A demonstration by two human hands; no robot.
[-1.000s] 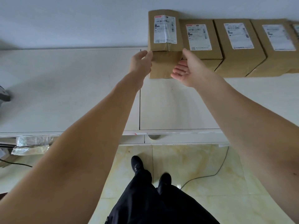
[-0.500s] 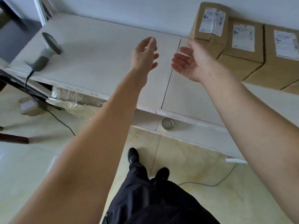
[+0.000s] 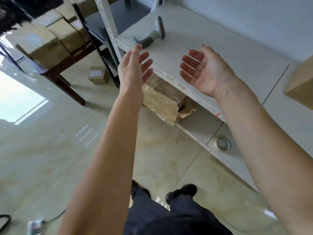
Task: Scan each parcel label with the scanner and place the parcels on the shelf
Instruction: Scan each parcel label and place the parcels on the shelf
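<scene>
Both hands point(image 3: 133, 68) point(image 3: 205, 70) empty, fingers straight; scanner point(image 3: 152, 33) prob. on shelf point(image 3: 220, 53).

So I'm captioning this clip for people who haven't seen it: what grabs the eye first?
Two bare, open hands, left hand and right hand, held empty over the front edge of the white shelf. Behind them the grey handheld scanner lies on the shelf; further left, brown cardboard parcels sit stacked on a dark wooden table.

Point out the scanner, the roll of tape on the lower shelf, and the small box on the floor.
scanner point(image 3: 153, 35): head view, on its grey handle.
roll of tape point(image 3: 223, 143): head view, on its top face.
small box point(image 3: 98, 74): head view, on its labelled top.
</scene>
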